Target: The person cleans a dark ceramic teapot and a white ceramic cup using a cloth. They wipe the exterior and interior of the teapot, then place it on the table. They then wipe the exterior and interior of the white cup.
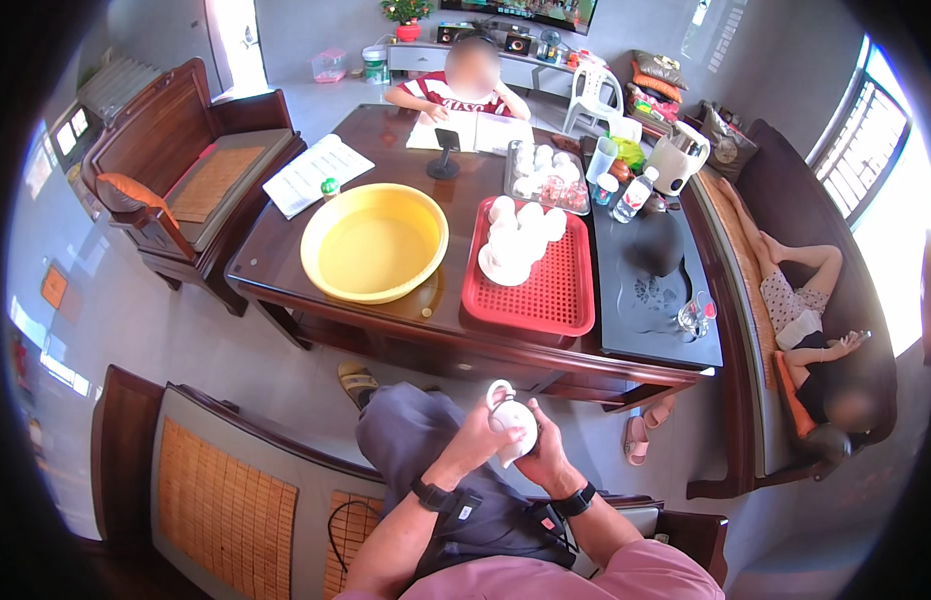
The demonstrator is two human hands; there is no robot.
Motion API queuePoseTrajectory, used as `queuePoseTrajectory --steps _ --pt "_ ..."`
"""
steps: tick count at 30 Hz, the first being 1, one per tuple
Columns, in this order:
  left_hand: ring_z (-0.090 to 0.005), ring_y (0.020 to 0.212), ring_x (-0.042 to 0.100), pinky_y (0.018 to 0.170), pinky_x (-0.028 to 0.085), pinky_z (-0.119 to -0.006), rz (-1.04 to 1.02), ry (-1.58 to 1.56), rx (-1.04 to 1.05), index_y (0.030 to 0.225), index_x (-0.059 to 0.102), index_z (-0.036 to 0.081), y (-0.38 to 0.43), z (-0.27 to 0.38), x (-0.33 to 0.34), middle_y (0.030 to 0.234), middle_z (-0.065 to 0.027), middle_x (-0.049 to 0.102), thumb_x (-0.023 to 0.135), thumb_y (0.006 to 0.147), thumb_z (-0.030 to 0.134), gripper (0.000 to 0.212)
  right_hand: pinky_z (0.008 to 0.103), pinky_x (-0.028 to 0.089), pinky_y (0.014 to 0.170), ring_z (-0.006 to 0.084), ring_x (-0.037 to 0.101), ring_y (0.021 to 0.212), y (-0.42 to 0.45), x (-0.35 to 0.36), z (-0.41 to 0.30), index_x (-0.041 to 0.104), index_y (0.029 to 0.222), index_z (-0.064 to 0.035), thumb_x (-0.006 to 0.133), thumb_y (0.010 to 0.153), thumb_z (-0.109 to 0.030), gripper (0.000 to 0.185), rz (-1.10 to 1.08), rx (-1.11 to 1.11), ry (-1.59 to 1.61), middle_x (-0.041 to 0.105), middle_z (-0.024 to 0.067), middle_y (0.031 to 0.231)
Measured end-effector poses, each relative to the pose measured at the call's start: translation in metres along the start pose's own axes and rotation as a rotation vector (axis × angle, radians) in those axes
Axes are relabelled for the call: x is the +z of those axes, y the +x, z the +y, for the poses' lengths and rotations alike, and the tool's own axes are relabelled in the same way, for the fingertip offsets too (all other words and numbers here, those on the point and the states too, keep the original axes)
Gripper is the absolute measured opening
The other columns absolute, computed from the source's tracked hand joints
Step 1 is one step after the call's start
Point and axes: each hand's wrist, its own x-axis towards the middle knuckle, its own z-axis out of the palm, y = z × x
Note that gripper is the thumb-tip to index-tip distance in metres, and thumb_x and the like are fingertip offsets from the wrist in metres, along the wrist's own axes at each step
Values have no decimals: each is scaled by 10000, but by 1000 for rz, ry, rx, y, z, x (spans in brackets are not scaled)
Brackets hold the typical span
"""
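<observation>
A small white teapot [515, 429] with a looped handle is held between both my hands above my lap. My left hand [478, 442] grips its near left side, the thumb lying across the body. My right hand [548, 456] cups the right side and underside, its fingers partly hidden behind the pot. Before me on the wooden table, a red perforated tray [566, 281] carries several stacked white cups [519, 236]. Left of it stands a yellow plastic basin [375, 244], which seems to hold some water.
A black tea tray [638, 322] carries a glass pitcher [692, 316] and a water bottle [635, 195]. Behind it stands an electric kettle [677, 159]. Across the table [465, 180] sits a person [465, 82] with open books. Another person [807, 315] lies on the right bench.
</observation>
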Motion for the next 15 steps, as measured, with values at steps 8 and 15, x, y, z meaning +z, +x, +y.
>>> queuePoseTrajectory --steps 8,15 --pt "-159 1171 609 961 535 -301 115 57 -110 1514 395 -47 1 22 9 1309 -122 585 776 910 191 753 452 483 1061 284 634 1212 -1 4 7 572 1374 -21 427 1120 -416 491 13 -141 -47 665 128 1317" --pt "-346 1453 376 1176 366 -437 289 515 349 1553 412 62 8 -17 2 1591 -258 293 746 951 289 725 480 490 1076 301 640 1232 -9 19 0 596 1375 -52 431 1085 -481 543 -35 -17 -82 665 127 1354"
